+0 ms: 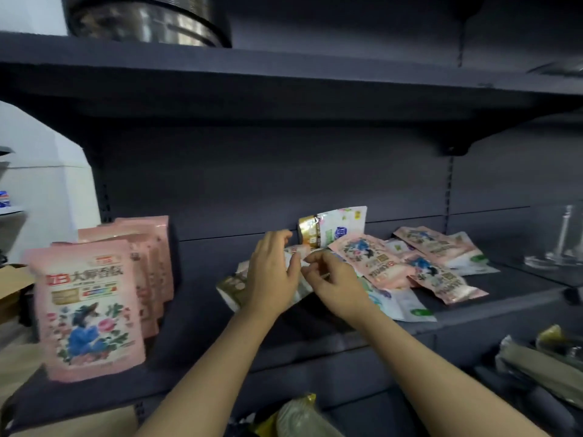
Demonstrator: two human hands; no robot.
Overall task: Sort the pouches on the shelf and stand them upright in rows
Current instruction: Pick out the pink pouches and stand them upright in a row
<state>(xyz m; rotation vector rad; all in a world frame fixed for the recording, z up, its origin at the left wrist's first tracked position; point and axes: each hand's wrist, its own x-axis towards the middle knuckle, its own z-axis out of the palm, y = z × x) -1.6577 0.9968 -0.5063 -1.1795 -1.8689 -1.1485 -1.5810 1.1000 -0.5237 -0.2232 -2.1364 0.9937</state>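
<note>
A row of pink pouches (91,307) stands upright at the left end of the dark shelf (202,342). In the middle lies a white and olive pouch (232,287). My left hand (273,272) rests on its top with fingers curled over the upper edge. My right hand (331,279) pinches the same pouch from the right. Behind and to the right lies a loose pile of pink pouches (388,263), and white pouches with green marks (407,305) lie among them. A white and gold pouch (334,227) leans against the back panel.
An upper shelf (284,86) hangs low overhead with a metal pot (148,20) on it. Glassware (561,244) stands on the shelf at far right. Packaged goods (542,364) lie lower right, a yellow packet (296,414) at the bottom, and a cardboard box (12,288) at left.
</note>
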